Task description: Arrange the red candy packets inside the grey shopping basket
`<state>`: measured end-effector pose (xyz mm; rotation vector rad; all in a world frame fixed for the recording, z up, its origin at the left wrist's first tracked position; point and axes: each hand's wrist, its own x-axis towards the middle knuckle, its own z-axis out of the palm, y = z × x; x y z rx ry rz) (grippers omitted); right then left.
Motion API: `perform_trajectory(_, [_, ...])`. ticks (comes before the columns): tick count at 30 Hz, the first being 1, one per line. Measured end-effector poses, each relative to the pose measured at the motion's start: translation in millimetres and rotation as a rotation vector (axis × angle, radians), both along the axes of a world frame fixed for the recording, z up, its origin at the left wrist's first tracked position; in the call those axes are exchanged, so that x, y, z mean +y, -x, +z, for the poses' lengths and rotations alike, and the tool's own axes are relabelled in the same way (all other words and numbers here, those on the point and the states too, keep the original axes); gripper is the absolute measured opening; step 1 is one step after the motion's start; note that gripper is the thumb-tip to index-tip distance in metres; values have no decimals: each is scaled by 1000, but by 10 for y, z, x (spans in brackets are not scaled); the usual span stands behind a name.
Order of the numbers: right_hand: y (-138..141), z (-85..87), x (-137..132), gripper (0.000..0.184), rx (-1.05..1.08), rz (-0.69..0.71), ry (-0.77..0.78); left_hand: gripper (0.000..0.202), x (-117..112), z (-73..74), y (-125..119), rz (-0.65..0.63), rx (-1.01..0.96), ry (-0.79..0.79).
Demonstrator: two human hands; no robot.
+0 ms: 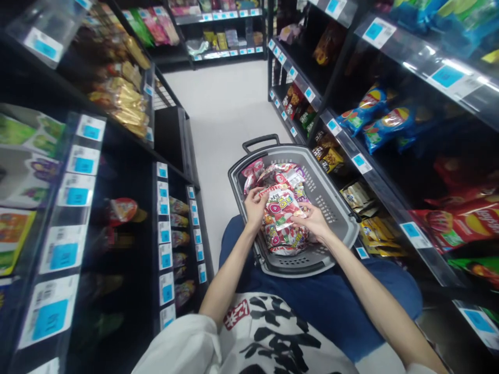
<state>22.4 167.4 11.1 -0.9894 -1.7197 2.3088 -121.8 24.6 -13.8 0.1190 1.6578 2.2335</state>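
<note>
A grey shopping basket (331,208) rests on my lap in a shop aisle, filled with several red and white snack packets. My left hand (255,205) grips the left edge of the top snack packet (281,203). My right hand (314,221) holds that same packet at its right side. Both hands sit inside the basket, above the other packets (286,236). The basket's black handle (260,141) points away from me.
Black shelves (171,171) with blue price tags line the left side, holding wrapped sweets. Shelves on the right (374,171) carry crisp bags (384,124) and snack packs. A white floor (226,114) runs ahead to more shelves at the back.
</note>
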Motion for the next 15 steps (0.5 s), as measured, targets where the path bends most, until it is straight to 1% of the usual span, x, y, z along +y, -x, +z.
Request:
perform_trajectory(3, [17,30,-20,80,5,8,-8,52,-10,6,-7,27,16,-18])
perform_trajectory(6, [20,54,7,75,-11,0,-58,51,-24,20,-15,3,-2,-13])
perform_trajectory(11, [1,92,116,69,42,-36,-154,54,-45,20,-15,-119,-49,-37])
perform_trajectory(15, [-4,117,201,55,149,-125,-166,49,-43,37,-54,-216,53,-36])
